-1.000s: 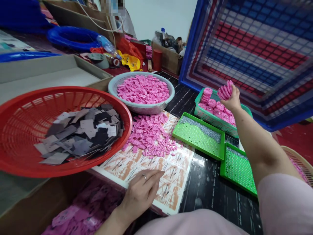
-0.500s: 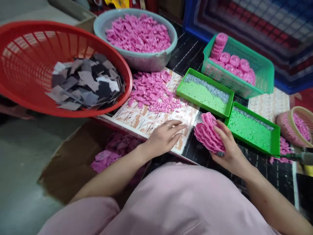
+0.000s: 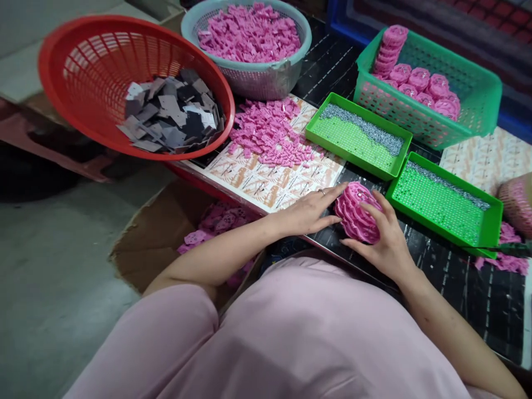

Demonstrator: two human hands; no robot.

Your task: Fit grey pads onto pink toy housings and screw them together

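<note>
A stack of pink, wavy-edged round plastic pieces (image 3: 356, 213) stands on the dark table in front of me. My right hand (image 3: 384, 235) curves round its right side, fingers and thumb gripping it. From the left, my left hand (image 3: 311, 211) reaches to the stack with its fingers stretched out and apart, fingertips at the stack's side. A ring is on one of its fingers. Behind the hands lie two green trays with small silvery screws, a left one (image 3: 351, 158) and a right one (image 3: 465, 235).
A red basket (image 3: 137, 25) of grey and black flat pieces tilts at the left. Loose pink parts (image 3: 270, 133) lie beside a blue-grey basin (image 3: 266, 77) of more. A teal basket (image 3: 477, 105) holds pink stacks. Below the table edge is a cardboard box (image 3: 141, 244) with pink pieces.
The stack has gone from tilted in my right hand to upright on the table. My left hand has moved right to meet it. The camera view has shifted.
</note>
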